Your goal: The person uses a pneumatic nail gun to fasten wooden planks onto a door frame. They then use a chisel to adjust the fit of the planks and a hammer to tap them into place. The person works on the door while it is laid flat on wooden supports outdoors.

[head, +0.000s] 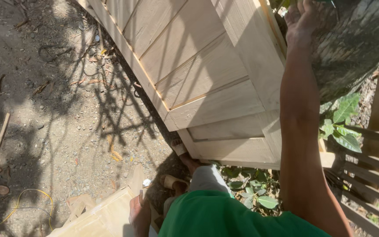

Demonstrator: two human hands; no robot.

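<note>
- The right hand reached up along an outstretched arm and lay against the upper right edge of a large pale panelled wooden door of bare unpainted timber; whether its fingers were curled over that edge or only pressed flat could not be told, as the fingertips ran out of the top of the view
- The left hand was low in the view, resting with fingers spread on the top edge of a second pale wooden board piece, laid flat on it, not clenched
- The door stood tilted, its lower corner near the ground by the person's sandalled foot, its upper part leaning toward a rough grey-green tree trunk
- Judged from its solid frame and thick slats, the door would likely be heavy and stiff, awkward more than fragile; raw sawn wood should give a dry, non-slip hold, though corners could bruise if dropped
- The outer stiles and the bottom rail looked like the soundest places to grasp, one hand high and one low, not the thin inset panels
- Around it lay a gravelly dirt ground dappled with shadow, a thin yellow cord, leafy green plants and dark wooden fence slats
- The person's green shirt filled the lower edge
</note>
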